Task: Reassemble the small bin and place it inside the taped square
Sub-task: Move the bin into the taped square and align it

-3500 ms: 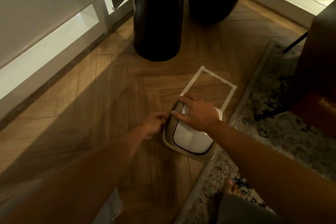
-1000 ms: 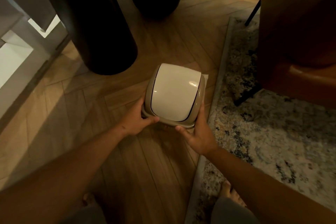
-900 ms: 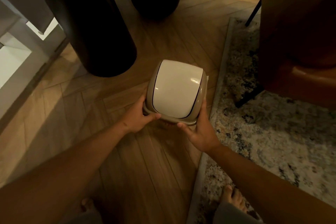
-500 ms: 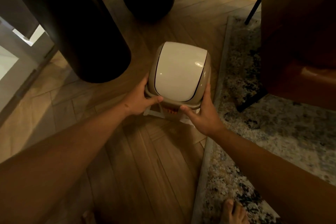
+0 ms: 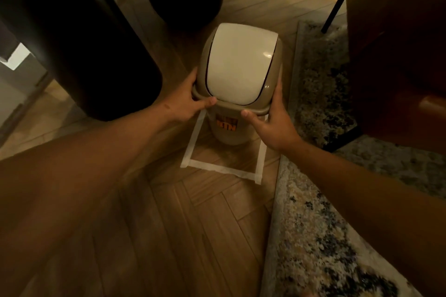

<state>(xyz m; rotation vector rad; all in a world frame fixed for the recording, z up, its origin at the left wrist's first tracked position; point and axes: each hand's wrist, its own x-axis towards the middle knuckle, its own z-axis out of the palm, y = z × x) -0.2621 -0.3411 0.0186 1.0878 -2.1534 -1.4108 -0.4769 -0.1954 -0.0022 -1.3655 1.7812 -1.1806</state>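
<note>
Two bare forearms reached over the wooden floor (image 5: 198, 236). The left hand (image 5: 185, 101) and right hand (image 5: 272, 123) had their fingers closed on the small bin (image 5: 239, 67) at its lid rim, inside the taped square (image 5: 217, 167), near a black vase (image 5: 79, 38).

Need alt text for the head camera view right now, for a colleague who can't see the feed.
Both hands, left hand and right hand, grip the lid rim of a small beige bin with a white swing lid, its base within the taped square on a wooden floor. A patterned rug lies right; tall dark vases stand left and behind.
</note>
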